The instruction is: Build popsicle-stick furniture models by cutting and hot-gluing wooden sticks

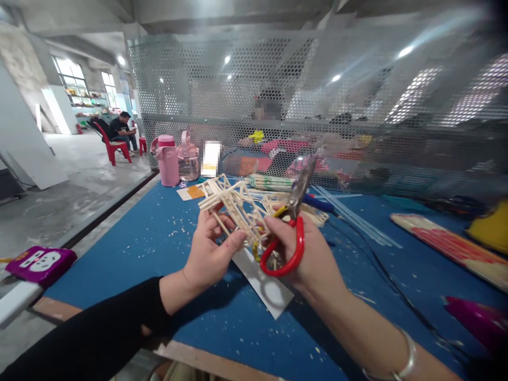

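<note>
My left hand (208, 251) is closed on the left side of a frame of thin pale wooden sticks (232, 203), held above the blue table (151, 264). My right hand (313, 254) holds red-handled scissors (297, 243), with the blades pointing up and away. Its thumb and fingers are also at the right side of the stick frame; how firmly they touch it is hard to tell. A white sheet (264, 283) lies on the table under both hands.
Behind stand a pink flask (169, 161), a clear jug (188, 164) and a perforated metal screen (222, 106). A black cable (377, 259) crosses the right side, near bundled sticks (452, 246). A purple power socket (42, 264) sits at left. People are beyond.
</note>
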`<act>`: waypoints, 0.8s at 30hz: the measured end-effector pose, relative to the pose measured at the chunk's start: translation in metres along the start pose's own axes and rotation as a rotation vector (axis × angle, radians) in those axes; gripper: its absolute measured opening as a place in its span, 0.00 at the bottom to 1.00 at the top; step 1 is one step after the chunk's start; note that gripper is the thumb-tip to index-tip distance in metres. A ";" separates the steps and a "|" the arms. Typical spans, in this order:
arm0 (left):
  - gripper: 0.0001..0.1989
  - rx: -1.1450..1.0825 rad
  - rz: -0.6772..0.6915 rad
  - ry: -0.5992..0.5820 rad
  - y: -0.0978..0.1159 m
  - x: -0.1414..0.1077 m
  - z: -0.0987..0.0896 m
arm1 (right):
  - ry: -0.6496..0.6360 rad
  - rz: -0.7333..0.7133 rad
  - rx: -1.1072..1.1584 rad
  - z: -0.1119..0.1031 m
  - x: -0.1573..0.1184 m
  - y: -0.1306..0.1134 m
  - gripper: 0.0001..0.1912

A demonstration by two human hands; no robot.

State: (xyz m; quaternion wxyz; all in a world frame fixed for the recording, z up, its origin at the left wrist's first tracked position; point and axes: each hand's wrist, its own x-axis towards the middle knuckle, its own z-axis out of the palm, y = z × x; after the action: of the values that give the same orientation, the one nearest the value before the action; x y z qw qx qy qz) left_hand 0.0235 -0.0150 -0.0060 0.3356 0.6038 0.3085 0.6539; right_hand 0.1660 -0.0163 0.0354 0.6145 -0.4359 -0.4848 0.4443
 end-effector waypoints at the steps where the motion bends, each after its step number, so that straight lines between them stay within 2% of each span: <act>1: 0.12 0.028 0.012 -0.058 0.001 -0.001 -0.002 | 0.031 -0.031 0.017 0.000 0.007 -0.004 0.20; 4: 0.19 0.193 -0.022 -0.250 0.008 -0.006 -0.014 | 0.040 -0.138 -0.006 -0.005 0.029 -0.019 0.17; 6: 0.11 0.309 -0.196 -0.351 0.016 -0.008 -0.024 | -0.001 -0.187 -0.070 -0.013 0.040 -0.029 0.15; 7: 0.09 0.362 -0.261 -0.365 0.021 -0.008 -0.030 | -0.030 -0.204 -0.113 -0.016 0.044 -0.033 0.14; 8: 0.15 0.413 -0.250 -0.317 0.024 -0.007 -0.034 | -0.065 -0.217 -0.158 -0.020 0.046 -0.037 0.13; 9: 0.13 0.435 -0.164 -0.215 0.028 -0.004 -0.037 | -0.101 -0.227 -0.198 -0.022 0.048 -0.040 0.13; 10: 0.08 0.436 -0.047 -0.127 0.030 0.001 -0.038 | -0.136 -0.236 -0.235 -0.023 0.049 -0.042 0.13; 11: 0.13 0.427 0.041 -0.122 0.031 0.007 -0.038 | -0.167 -0.241 -0.265 -0.023 0.050 -0.044 0.14; 12: 0.20 0.395 0.076 -0.171 0.031 0.013 -0.036 | -0.190 -0.243 -0.280 -0.022 0.051 -0.045 0.14; 13: 0.20 0.347 0.091 -0.266 0.031 0.019 -0.033 | -0.208 -0.239 -0.287 -0.019 0.051 -0.046 0.14; 15: 0.14 0.252 0.058 -0.449 0.027 0.027 -0.025 | -0.224 -0.239 -0.286 -0.014 0.053 -0.047 0.15; 16: 0.12 0.192 0.014 -0.463 0.025 0.028 -0.022 | -0.218 -0.257 -0.285 -0.012 0.052 -0.048 0.16; 17: 0.12 0.124 -0.037 -0.455 0.023 0.027 -0.019 | -0.190 -0.302 -0.288 -0.012 0.051 -0.048 0.17; 19: 0.13 -0.001 -0.143 -0.363 0.019 0.022 -0.015 | -0.053 -0.477 -0.359 -0.017 0.044 -0.046 0.18; 22: 0.13 -0.114 -0.240 -0.201 0.015 0.014 -0.012 | 0.213 -0.793 -0.678 -0.034 0.024 -0.033 0.16; 24: 0.14 -0.151 -0.268 -0.131 0.014 0.011 -0.011 | 0.184 -0.861 -0.877 -0.046 0.008 -0.018 0.18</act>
State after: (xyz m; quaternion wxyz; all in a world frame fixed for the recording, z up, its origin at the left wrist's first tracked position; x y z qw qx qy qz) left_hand 0.0107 -0.0138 0.0109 0.4838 0.5714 0.3138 0.5839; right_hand 0.2149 -0.0179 0.0475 0.5416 -0.4494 -0.6997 -0.1231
